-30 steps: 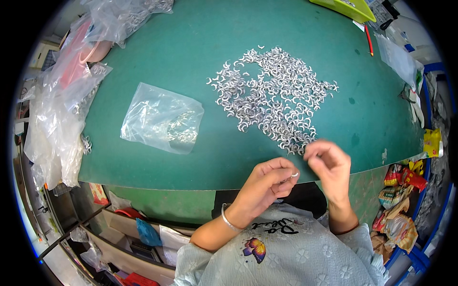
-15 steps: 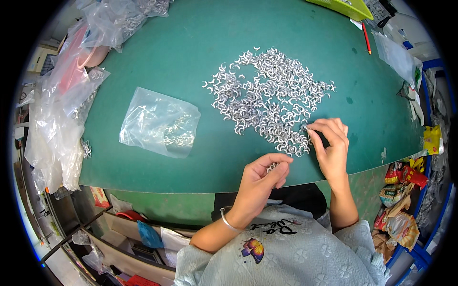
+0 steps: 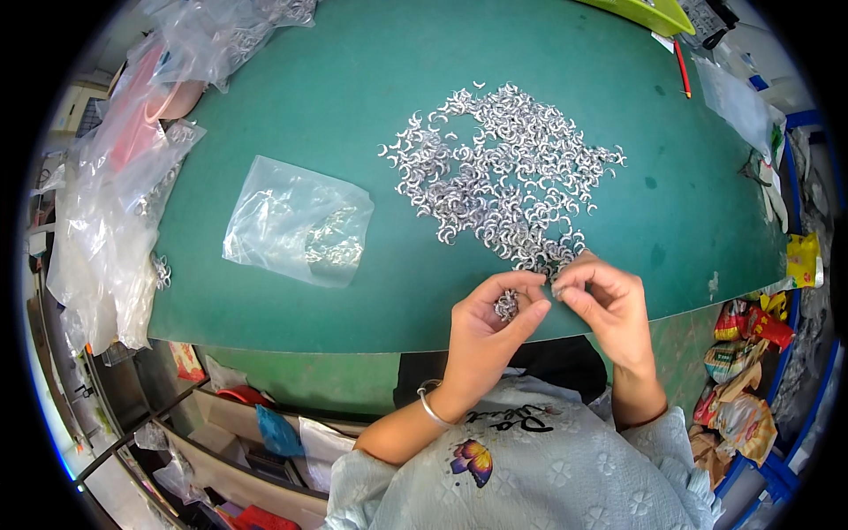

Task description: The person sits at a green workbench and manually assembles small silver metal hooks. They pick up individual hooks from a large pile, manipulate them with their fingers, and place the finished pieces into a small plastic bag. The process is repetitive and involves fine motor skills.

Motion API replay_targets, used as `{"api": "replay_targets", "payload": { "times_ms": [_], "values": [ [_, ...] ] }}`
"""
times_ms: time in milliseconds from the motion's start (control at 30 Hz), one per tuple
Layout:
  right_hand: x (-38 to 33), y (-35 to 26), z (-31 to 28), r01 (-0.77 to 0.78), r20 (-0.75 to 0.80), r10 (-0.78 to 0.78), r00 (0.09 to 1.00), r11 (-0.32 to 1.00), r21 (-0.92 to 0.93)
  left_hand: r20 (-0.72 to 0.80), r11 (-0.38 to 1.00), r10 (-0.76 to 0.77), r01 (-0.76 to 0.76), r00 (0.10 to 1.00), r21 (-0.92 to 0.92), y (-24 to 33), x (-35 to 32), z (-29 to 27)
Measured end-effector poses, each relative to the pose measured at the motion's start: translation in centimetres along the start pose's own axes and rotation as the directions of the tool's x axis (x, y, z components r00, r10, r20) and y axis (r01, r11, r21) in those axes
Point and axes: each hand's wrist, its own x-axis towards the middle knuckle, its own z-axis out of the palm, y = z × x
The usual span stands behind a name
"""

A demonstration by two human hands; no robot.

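1. Pile of silver crescent-shaped pieces [image 3: 521, 159] spreads loosely over the green table [image 3: 344, 97]
2. Left hand [image 3: 477, 331] is just off the pile's near edge, fingers curled into a cup around a small cluster of similar pieces [image 3: 506, 306], a gap showing between thumb and forefinger
3. Right hand [image 3: 609, 305] is at the pile's near right edge, thumb and fingertips drawn close together beside the left fingertips; whether they pinch a piece is too small to tell
4. Clear plastic bag [image 3: 283, 221], a shiny patch in its right half, lies left of the pile, apart from it
5. Red pencil [image 3: 683, 71] lies beyond the pile, to its right, near a yellow-green tray [image 3: 640, 16]
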Motion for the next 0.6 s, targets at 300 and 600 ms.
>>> {"api": "replay_targets", "payload": {
  "times_ms": [300,600],
  "values": [
    [-0.6,-1.2,0.6,0.162,-0.004,-0.163,0.987,0.984,-0.077,0.059,0.979,0.153,-0.16,0.986,0.124,0.3,-0.6,-0.1],
    [-0.7,-2.4,0.9,0.424,0.011,-0.452,0.892,0.827,-0.37,0.114,0.949,0.201,-0.223,0.973,0.225,0.8,-1.2,-0.2]
  ]
}}
